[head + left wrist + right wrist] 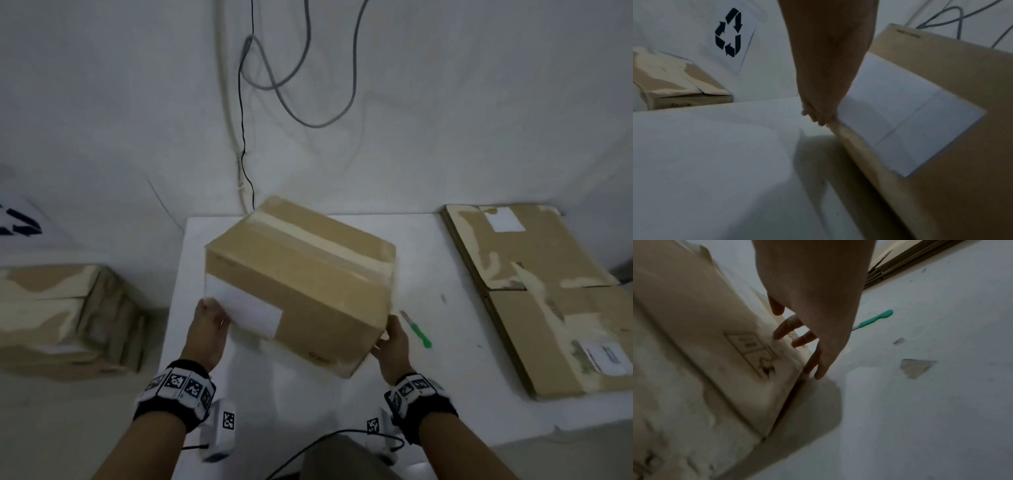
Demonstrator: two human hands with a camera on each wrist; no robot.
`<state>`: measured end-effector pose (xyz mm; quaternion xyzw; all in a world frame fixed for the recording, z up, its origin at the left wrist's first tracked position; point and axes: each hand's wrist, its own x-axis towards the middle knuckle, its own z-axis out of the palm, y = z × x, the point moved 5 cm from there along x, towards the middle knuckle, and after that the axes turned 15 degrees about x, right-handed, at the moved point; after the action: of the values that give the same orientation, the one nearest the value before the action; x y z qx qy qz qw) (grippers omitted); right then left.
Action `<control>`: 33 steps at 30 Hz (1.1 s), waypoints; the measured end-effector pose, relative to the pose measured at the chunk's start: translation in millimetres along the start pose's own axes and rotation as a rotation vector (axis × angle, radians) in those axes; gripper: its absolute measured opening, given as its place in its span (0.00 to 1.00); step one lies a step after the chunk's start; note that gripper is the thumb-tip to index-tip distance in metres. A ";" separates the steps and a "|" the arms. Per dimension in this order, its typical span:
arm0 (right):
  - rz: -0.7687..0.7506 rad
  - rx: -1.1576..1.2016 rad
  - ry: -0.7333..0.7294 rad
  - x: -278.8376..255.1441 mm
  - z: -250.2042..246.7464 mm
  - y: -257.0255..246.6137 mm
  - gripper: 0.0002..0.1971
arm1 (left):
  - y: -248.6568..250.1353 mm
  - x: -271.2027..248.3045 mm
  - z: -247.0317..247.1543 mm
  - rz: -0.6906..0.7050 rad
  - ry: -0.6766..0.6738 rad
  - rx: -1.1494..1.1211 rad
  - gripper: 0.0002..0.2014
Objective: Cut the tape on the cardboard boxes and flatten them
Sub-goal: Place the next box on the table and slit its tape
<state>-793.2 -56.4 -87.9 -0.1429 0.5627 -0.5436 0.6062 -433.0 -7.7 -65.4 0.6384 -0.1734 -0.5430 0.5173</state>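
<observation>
A sealed brown cardboard box (301, 274) sits skewed over the middle of the white table (308, 404). A pale tape strip (318, 240) runs along its top and a white label (246, 308) covers its near left corner. My left hand (212, 322) presses flat on the box's left end, fingers (818, 116) straight beside the label (900, 113). My right hand (394, 339) touches the right end with spread fingers (785, 331). The box (694, 321) casts a shadow underneath and looks lifted or tilted off the table. A green-handled cutter (416, 330) lies just right of my right hand.
Flattened cardboard boxes (548, 291) are stacked on the table's right side. Another taped box (68, 318) stands lower down at the left, below a recycling sign (728, 32). Cables (246, 102) hang on the wall behind. A torn scrap (916, 368) lies on the table.
</observation>
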 end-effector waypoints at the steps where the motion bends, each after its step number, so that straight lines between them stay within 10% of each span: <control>1: 0.021 -0.057 0.008 1.4 -7.2 -1.6 0.15 | -8.3 -2.3 1.2 0.000 0.059 -0.017 0.18; 8: -0.411 -0.864 0.071 47.1 -74.3 -44.4 0.13 | -27.4 -16.2 10.1 -0.051 0.303 -0.137 0.38; 13: -0.406 -1.098 -0.014 71.0 -95.9 -40.1 0.15 | 4.2 -28.6 30.2 0.108 0.595 0.130 0.48; 27: -0.648 -0.673 -0.070 75.0 -18.2 -99.2 0.06 | 42.8 1.2 30.6 0.211 0.355 0.412 0.55; 33: -0.737 -0.550 -0.340 33.6 104.4 -165.8 0.05 | 74.2 -11.0 71.6 0.401 0.641 1.301 0.30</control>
<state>-796.0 -190.7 58.6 -0.5739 0.4905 -0.5223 0.3965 -474.2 -62.9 12.2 0.8982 -0.4131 -0.0137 0.1498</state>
